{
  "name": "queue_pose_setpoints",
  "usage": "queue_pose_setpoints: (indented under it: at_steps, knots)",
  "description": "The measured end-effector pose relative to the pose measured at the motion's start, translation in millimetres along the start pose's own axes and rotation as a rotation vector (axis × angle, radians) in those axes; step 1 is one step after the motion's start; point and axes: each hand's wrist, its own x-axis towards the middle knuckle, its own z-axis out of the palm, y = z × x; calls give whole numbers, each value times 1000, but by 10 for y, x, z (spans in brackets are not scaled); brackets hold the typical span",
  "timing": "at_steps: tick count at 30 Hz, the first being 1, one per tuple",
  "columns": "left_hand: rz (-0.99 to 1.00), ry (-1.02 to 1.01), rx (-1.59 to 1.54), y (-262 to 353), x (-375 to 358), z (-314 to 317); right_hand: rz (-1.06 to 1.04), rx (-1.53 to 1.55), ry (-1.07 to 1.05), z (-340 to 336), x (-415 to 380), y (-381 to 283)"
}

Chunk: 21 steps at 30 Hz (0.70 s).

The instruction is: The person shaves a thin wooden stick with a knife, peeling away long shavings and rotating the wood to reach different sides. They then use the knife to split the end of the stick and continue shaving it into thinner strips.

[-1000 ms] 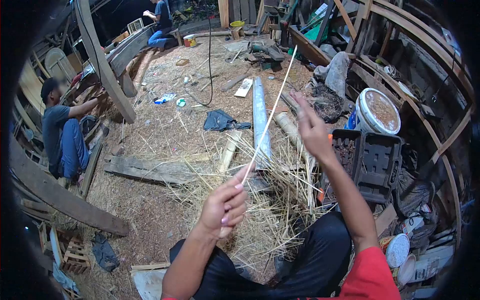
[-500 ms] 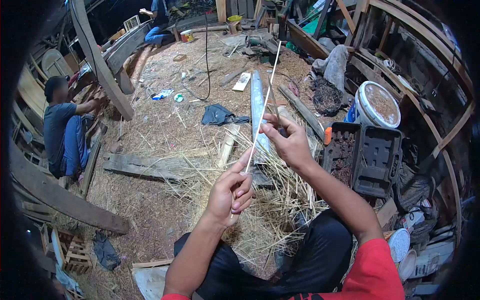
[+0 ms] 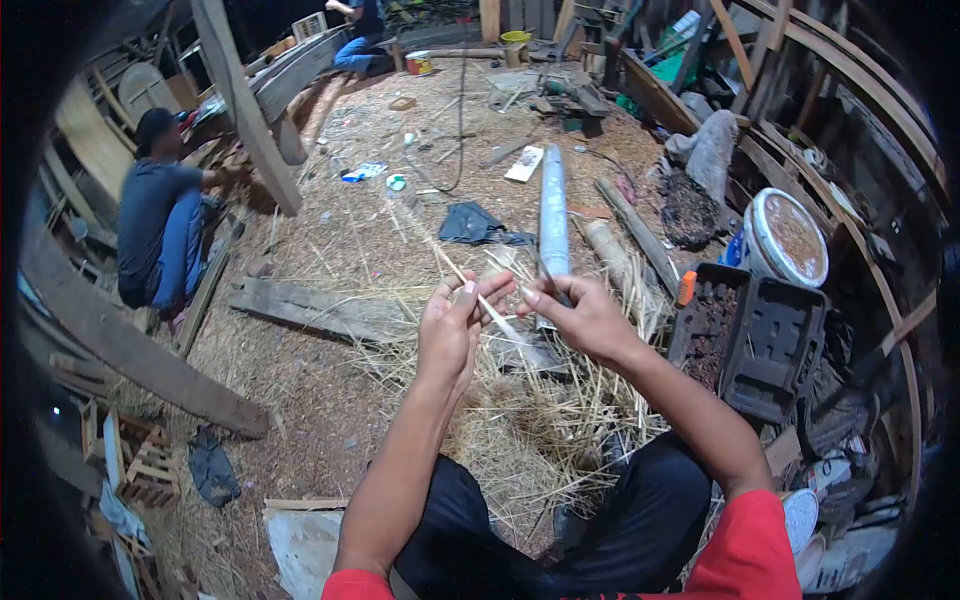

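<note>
A thin pale strip (image 3: pixel 462 276), blurred by motion, slants from the upper left down to the right. My left hand (image 3: pixel 455 325) holds it between thumb and fingers, palm turned up. Close on the right, my right hand (image 3: pixel 575 312) is closed round a dark narrow blade-like tool (image 3: pixel 545 275) that points up and away. The fingertips of both hands are nearly level, with a small gap between them. Below them lies a heap of thin split strips (image 3: pixel 560 420) in front of my knees.
An open black case (image 3: pixel 772 345) and a white bucket (image 3: pixel 790 238) are at the right. A grey pipe (image 3: pixel 553 210) and planks (image 3: pixel 320 312) lie ahead. A person (image 3: pixel 160 220) sits at the left; another (image 3: pixel 362 35) is farther back. A wooden post (image 3: pixel 240 100) leans at the left.
The strip has swung from leaning up-right to leaning up-left. My left hand has moved up and turned its palm upward. The view has shifted, so the surroundings sit farther right.
</note>
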Motion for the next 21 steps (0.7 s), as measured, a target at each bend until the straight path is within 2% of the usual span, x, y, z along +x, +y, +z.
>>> queue_pose_setpoints:
  at_steps: [2, 3, 6, 11, 14, 15, 17, 20, 21]
  knots:
    - [47, 25, 15, 20, 55, -107, 152, -7, -105, 80, -87, -209]
    - [68, 61, 33, 36, 57, -113, 74, 74, -79, 137, -96, -147]
    - [105, 82, 77, 48, 45, -149, 152, 66, -20, 57, -96, -93]
    - [135, 86, 144, 97, 3, -140, 81, 249, 69, -70, -70, -80]
    - [33, 103, 228, 145, 0, -103, 110, 249, 126, -123, -38, 19]
    - [-65, 18, 404, 250, -4, -79, 155, 236, 152, -143, -41, -32]
    - [-238, -159, 754, 635, 16, 44, 81, 164, 169, -252, 83, -53]
    - [34, -132, 1137, 1197, 74, 432, 41, -36, 125, -556, 362, -287]
    - [315, -176, 1246, 1320, 192, 446, 22, -114, 85, -667, 481, -426]
